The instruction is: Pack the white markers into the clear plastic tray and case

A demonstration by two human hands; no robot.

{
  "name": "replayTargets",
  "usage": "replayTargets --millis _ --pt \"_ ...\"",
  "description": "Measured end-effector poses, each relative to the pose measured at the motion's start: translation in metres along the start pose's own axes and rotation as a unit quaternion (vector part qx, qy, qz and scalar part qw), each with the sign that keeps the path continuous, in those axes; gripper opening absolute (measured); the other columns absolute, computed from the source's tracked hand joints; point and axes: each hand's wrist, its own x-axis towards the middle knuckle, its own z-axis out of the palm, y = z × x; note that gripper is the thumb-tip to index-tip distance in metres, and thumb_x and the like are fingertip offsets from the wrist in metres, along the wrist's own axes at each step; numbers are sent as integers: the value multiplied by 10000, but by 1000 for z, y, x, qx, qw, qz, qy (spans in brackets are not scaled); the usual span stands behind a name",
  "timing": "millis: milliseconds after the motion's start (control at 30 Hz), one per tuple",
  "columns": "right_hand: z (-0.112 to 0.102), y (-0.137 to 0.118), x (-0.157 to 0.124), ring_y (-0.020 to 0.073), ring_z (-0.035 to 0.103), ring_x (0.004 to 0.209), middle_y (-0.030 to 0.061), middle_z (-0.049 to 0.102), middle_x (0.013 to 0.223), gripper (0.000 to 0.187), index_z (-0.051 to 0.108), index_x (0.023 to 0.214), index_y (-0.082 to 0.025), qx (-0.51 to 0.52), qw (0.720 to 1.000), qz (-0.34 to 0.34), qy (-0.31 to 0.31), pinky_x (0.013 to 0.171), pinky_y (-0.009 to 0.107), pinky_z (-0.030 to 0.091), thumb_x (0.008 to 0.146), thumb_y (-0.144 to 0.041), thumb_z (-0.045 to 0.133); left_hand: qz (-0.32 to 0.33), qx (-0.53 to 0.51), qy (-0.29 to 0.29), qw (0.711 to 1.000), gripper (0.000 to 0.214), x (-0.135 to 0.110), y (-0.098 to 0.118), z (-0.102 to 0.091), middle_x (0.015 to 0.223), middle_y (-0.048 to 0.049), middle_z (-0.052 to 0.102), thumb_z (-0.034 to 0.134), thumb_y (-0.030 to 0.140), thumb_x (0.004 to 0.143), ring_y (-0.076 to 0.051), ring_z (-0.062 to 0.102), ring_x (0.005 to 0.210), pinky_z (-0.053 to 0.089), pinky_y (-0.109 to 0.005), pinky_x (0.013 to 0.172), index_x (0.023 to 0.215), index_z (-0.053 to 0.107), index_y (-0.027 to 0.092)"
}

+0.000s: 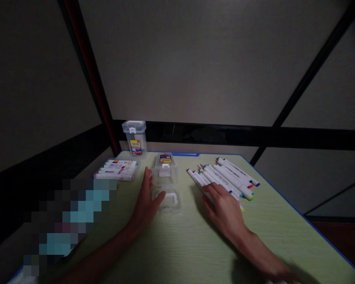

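Your left hand [143, 205]: splayed beside clear plastic box [172, 179], yellow-red label [166, 159] illegible. Right hand [226, 207]: over white cylindrical markers [221, 177], can't tell whether gripping.

Cannot tell grip from mere touch at right hand [221, 203], with some markers [225, 177] partly lost beneath it. Cannot count overlapping barrels or read fine print along them. Cannot settle touch or gap between left hand [146, 201] and open clear box [171, 201], partly covered by thumb. Cannot identify anything under pixelated patch [79, 213] at left. Cannot read small lettering on upright box [135, 138]. Cannot follow forearms [106, 246] or table [189, 244] past bottom edge.
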Motion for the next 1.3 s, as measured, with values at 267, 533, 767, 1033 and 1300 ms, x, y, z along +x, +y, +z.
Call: replayTargets --millis 267,533,767,1033,1300 --pt "1 13 3 283 521 844 118 584 925 146 604 893 -138 -102 994 44 -23 629 348 383 813 -164 484 81 68 40 994 697 1 0 -3 1436 -60 254 543 203 749 -252 320 1272 263 -447 1054 1366 224 266" --pt "-1 11 3 276 545 814 97 604 838 134 595 808 -149 -141 988 40 -49 623 346 336 831 -246 505 159 158 29 974 605 -1 10 -6 1408 -61 313 500 148 773 -259 317 1274 251 -467 1062 1339 311 250" --pt "-1 0 2 252 577 764 83 626 767 202 588 720 -161 -126 990 17 -64 639 340 310 834 -299 495 186 201 31 961 583 0 8 -7 1398 -81 326 489 131 775 -256 297 1285 229 -482 1068 1329 331 224" --pt "1 1 1 190 566 596 42 601 642 238 532 644 -172 -82 996 15 -35 622 316 294 850 -240 434 183 215 29 959 576 0 11 -6 1389 -91 335 482 111 761 -253 305 1280 253 -482 1058 1314 349 206" --pt "0 -1 0 182 496 589 37 547 688 310 484 694 -191 -23 998 -24 46 591 299 315 914 -315 303 209 261 74 939 643 2 13 -8 1411 -68 297 504 97 744 -264 274 1297 234 -489 1071 1333 298 251"
